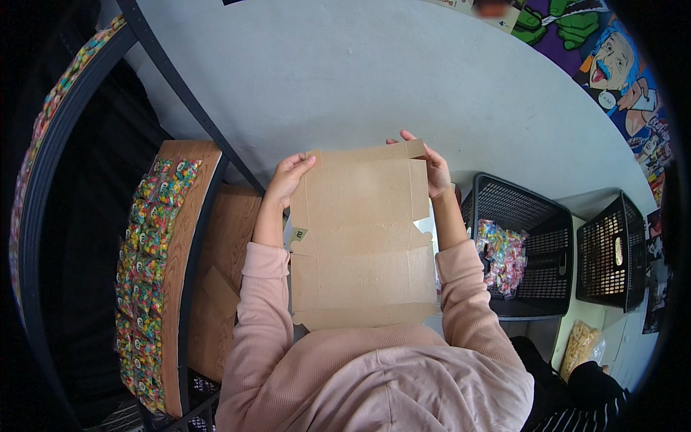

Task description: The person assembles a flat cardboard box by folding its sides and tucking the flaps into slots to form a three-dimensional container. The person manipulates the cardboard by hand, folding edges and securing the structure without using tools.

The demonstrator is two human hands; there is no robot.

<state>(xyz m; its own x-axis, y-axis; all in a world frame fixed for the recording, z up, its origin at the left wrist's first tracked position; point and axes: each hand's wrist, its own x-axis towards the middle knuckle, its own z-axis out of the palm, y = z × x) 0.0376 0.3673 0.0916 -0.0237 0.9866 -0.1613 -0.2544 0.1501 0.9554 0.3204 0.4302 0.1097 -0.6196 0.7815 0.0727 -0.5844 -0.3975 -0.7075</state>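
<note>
1. The left hand [288, 178] is clamped on the upper left corner of the cardboard sheet [367, 194], its thumb and fingertips at the very edge.
2. The right hand [437, 173] grips the sheet's upper right corner; some fingertips show above the top edge, the rest being hidden behind the end flap.
3. The sheet, plain brown and creased crosswise, is opened out in front of the torso, between the two forearms. Notches break both side edges about midway down, and its lower edge reaches the pink top [381, 353]. What lies beneath it is mostly hidden.
4. To the left, packets of colourful sweets [147, 288] line the left edge of a wooden shelf [191, 237]. A second wooden board [223, 252] sits beside that shelf's right edge.
5. To the right stands a black crate [541, 209], with wrapped sweets [504, 259] heaped toward its left side.
6. Farther right is a smaller black basket [615, 263]; below it, a clear bag of pale yellow pieces [581, 344].
7. Beyond the hands rises a grey wall [309, 79], with bright cartoon artwork [612, 61] at upper right.
</note>
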